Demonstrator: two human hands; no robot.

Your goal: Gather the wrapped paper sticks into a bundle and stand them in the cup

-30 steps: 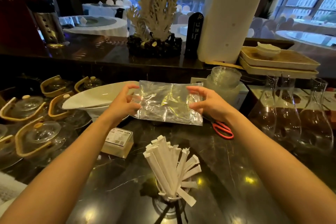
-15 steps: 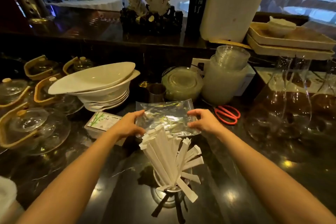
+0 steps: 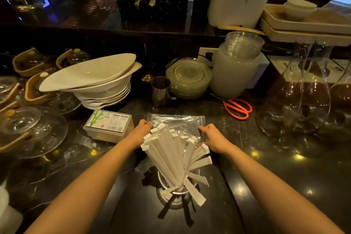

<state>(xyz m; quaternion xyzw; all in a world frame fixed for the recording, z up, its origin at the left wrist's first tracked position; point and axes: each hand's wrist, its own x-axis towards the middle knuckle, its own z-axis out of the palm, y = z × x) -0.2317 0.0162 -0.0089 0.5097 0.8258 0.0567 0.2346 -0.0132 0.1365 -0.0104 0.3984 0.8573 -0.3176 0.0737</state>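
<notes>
Both bare forearms stretched forward, left hand (image 3: 141, 129) and right hand (image 3: 213, 138) palms down, fingers loosely curled

White wrapped sticks (image 3: 171, 157) fanned in cup (image 3: 175, 194)

**Camera Placement: Single Head-Worn View**

One view only; there is no second camera, hence no shared coverage to record. The wide-angle camera sits on the person's head, facing forward and tilted down over a dark marble counter (image 3: 62, 173). Both forearms enter from the bottom corners and converge toward the centre. The cup (image 3: 175, 194) of paper sticks (image 3: 171, 156) stands nearest the lens, low in the frame and seen from steeply above. The stacked white bowls (image 3: 98, 81), red scissors (image 3: 238, 109) and glass carafes (image 3: 303, 100) lie farther off in the middle band. The raised ledge and windows fill the top. Straight edges bow near the borders.
</notes>
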